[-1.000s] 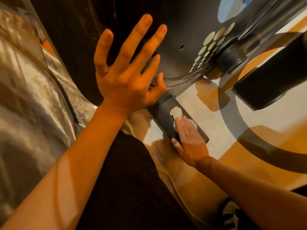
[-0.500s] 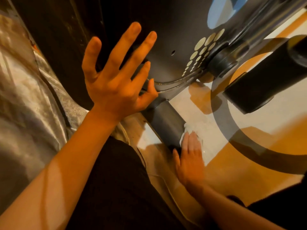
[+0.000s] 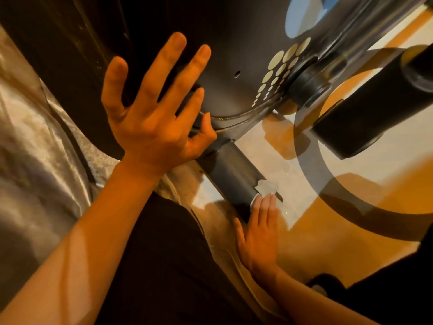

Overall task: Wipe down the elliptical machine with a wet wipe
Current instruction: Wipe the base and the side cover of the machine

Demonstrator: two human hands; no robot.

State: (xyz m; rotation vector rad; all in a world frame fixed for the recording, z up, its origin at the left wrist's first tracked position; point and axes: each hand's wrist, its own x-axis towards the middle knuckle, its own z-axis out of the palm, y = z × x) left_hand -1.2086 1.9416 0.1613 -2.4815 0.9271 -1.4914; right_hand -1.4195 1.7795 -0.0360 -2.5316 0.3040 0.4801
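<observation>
Only one view is covering the scene: a wide-angle camera on the person's head, looking steeply forward and down. It is sitting very close to the elliptical machine (image 3: 234, 66), whose dark housing is filling the top of the frame, while the patterned floor (image 3: 351, 231) is spreading across the lower right. Both forearms are entering from the bottom edge, and the wide lens is bending straight lines near the borders.
</observation>
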